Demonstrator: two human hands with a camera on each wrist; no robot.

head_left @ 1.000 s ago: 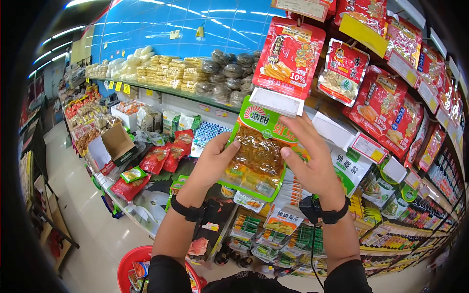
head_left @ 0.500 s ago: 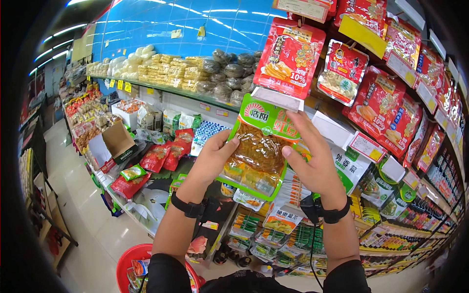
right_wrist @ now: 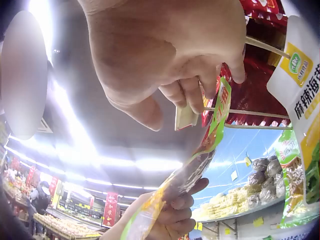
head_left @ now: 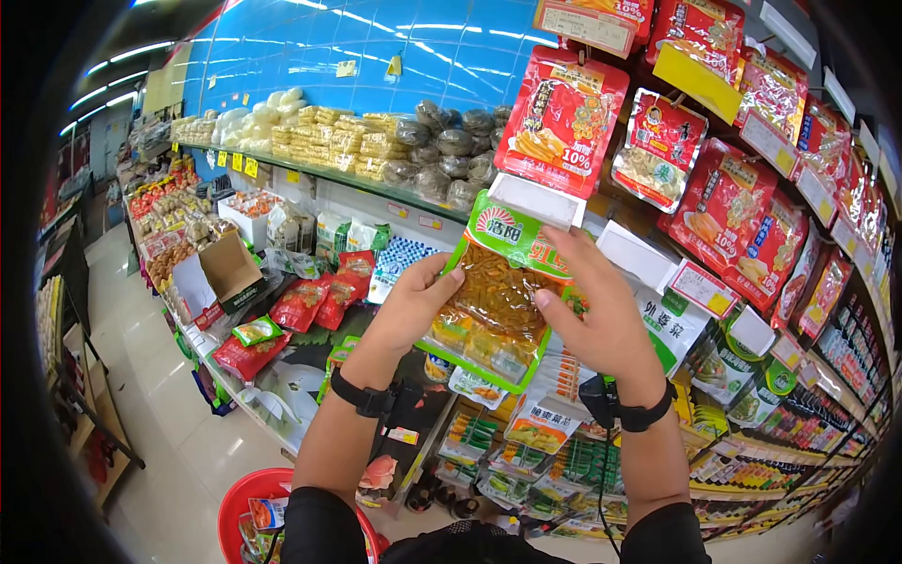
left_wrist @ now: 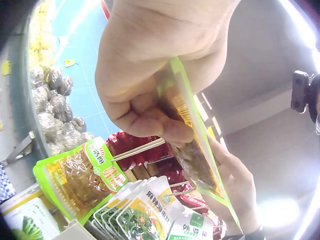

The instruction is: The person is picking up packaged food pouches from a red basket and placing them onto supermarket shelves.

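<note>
A clear-windowed, green-bordered food pouch with brown shredded contents is held up in front of the shelf. My left hand grips its left edge, thumb on the front and fingers curled behind, as the left wrist view shows around the pouch. At the pouch's upper right is my right hand, fingers reaching past the printed top. In the right wrist view the thumb of my right hand stands apart from the pouch, and its fingers bend loosely beside a small pale card.
Red pouches hang on rods above and right. A matching green pouch hangs beside white packets. Behind, a glass shelf bears bagged goods. Below left stand an opened carton and a red basket.
The pouch's top has tilted slightly back, and my right fingers have shifted a little down over its upper right corner. My left hand keeps its grip.
</note>
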